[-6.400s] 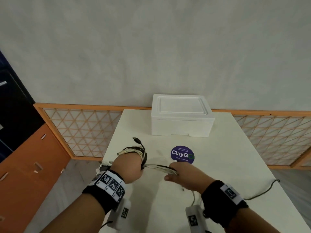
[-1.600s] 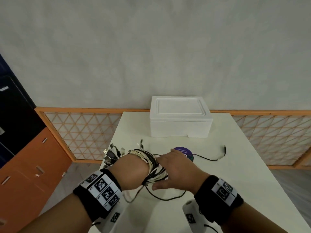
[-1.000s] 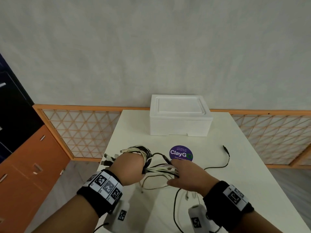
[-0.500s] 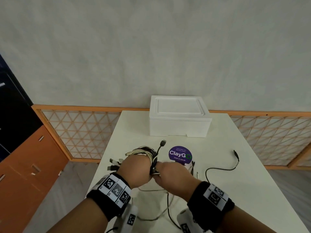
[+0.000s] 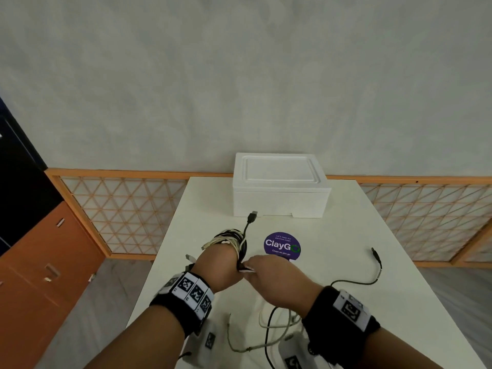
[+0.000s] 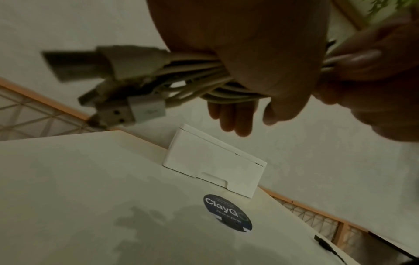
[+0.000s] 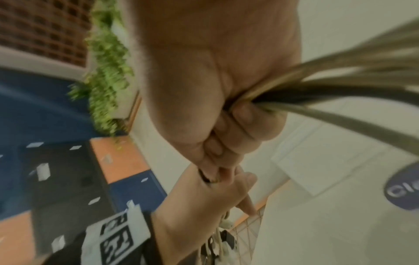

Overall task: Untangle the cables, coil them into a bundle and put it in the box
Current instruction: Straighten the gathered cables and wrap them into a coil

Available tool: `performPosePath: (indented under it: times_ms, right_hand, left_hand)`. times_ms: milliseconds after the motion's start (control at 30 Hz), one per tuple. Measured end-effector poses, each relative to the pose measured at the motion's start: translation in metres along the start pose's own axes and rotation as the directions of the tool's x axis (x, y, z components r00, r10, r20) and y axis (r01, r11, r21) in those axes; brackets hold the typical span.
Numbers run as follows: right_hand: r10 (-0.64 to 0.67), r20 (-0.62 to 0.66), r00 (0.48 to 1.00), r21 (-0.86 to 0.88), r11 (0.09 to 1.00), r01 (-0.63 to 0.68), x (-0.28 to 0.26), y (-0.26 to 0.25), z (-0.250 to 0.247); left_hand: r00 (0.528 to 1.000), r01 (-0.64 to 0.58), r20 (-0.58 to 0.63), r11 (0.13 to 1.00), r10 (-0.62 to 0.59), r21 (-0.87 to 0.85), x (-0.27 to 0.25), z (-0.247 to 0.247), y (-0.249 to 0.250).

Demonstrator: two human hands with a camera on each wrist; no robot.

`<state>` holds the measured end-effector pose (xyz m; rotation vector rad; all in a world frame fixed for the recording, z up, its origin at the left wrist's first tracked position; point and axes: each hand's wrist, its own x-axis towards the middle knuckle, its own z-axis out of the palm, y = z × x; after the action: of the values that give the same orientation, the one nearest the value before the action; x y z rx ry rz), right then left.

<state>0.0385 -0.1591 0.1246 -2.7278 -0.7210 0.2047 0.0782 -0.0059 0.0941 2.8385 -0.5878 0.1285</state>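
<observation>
A white desk [image 5: 332,302] stands against a pale grey wall, with an orange-framed lattice panel [image 5: 125,211] running low behind it and an orange cabinet [image 5: 40,275] to the left. At the desk's far edge sits a white foam box [image 5: 281,194], its lid on. Nearer, a round purple sticker [image 5: 282,244] reads "ClayGo". The cables [image 5: 234,239] — white and black — are coiled around the left hand [image 5: 217,265], held above the desk in front of the box; one black plug sticks up toward the box. The right hand [image 5: 277,280] meets the left at the coil, and loose cable tails hang from it onto the desk, one black end lying off to the right. From the head camera the fingers of both hands are hidden. The left wrist camera shows what it cannot: the left hand's fingers curled over a sheaf of pale cables [image 6: 204,78], several USB plugs [image 6: 127,113] fanning out to one side. The right wrist camera, blurred, shows the right hand [image 7: 217,93] closed in a fist around a cluster of cables [image 7: 340,86] — probably the loose tails — and, behind it, a strip of green plants [image 7: 106,59] and blue flooring that no other view shows.
</observation>
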Motion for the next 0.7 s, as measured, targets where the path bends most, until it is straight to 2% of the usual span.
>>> performPosePath:
  times_ms: [100,200,300,500,600,700]
  right_hand:
    - [-0.016,0.021,1.0,0.124,0.992,0.014,-0.006,0.0,-0.005]
    - [-0.007,0.01,1.0,-0.026,1.0,0.007,-0.009,-0.005,0.0]
    - [0.027,0.064,0.998,-0.136,0.991,-0.018,-0.012,-0.004,0.006]
    - [0.103,0.096,0.99,-0.02,0.995,-0.102,-0.022,0.02,-0.007]
    - [0.112,-0.014,0.994,-0.048,0.992,-0.113,-0.027,0.03,-0.03]
    - [0.038,-0.18,0.983,-0.077,0.996,-0.053,-0.024,0.029,-0.059]
  left_hand:
    - [0.994,-0.082,0.083,0.995,0.077,0.056,0.002,-0.001,-0.001]
    - [0.989,-0.099,0.117,0.994,0.092,0.057,0.004,-0.002,0.002]
    - [0.993,-0.081,0.09,0.995,0.076,0.051,0.001,0.002,0.004]
    - [0.991,0.057,0.124,0.998,-0.057,0.005,-0.01,0.008,-0.014]
    - [0.974,0.167,0.174,0.978,-0.145,-0.124,-0.018,0.005,-0.016]
    - [0.95,0.236,0.292,0.864,-0.109,-0.445,-0.025,-0.007,-0.003]
